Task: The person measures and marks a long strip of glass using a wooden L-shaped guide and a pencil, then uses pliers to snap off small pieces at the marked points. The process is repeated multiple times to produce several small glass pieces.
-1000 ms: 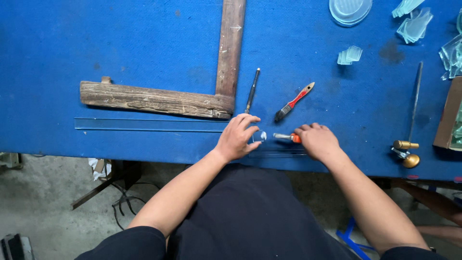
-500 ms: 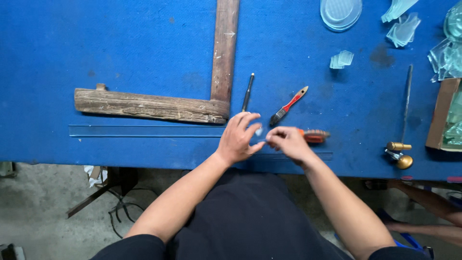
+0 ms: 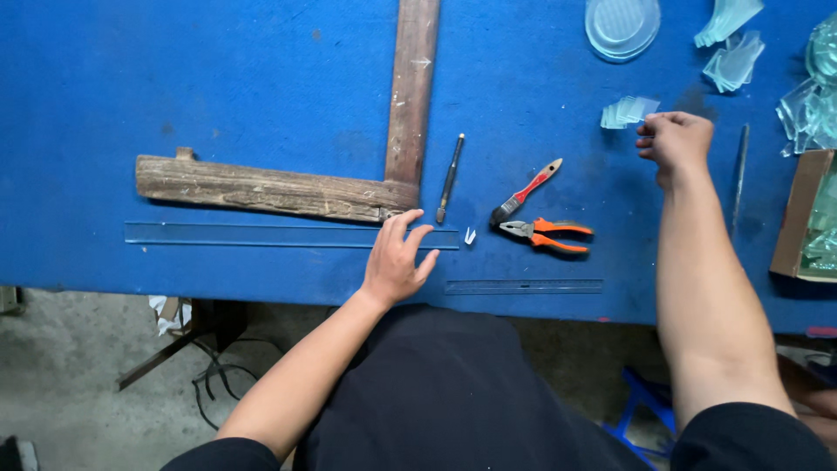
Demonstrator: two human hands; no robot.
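Fingers of left hand (image 3: 397, 262) press glass strip (image 3: 261, 235); right hand (image 3: 676, 139) touches glass pieces (image 3: 626, 112).

Place: a glass-cutting workshop.
Surface: a worn blue surface (image 3: 218, 78), scuffed and stained, carried the work.
Square: a rough wooden square (image 3: 288, 187) lay on it, its long arm running up the surface.
Glass: a long clear glass strip (image 3: 261, 235) lay just below the square; a shorter strip (image 3: 523, 286) lay near the front edge; a small glass chip (image 3: 470, 235) lay between them.
Offcuts: stacks of cut glass pieces (image 3: 629, 111) and a round glass disc (image 3: 622, 24) lay at the far side.
Tools: a glass cutter (image 3: 450, 177), a small brush (image 3: 526, 191) and orange-handled pliers (image 3: 547, 235) lay together.
Floor: bare grey concrete (image 3: 78, 384) with loose cables showed below.
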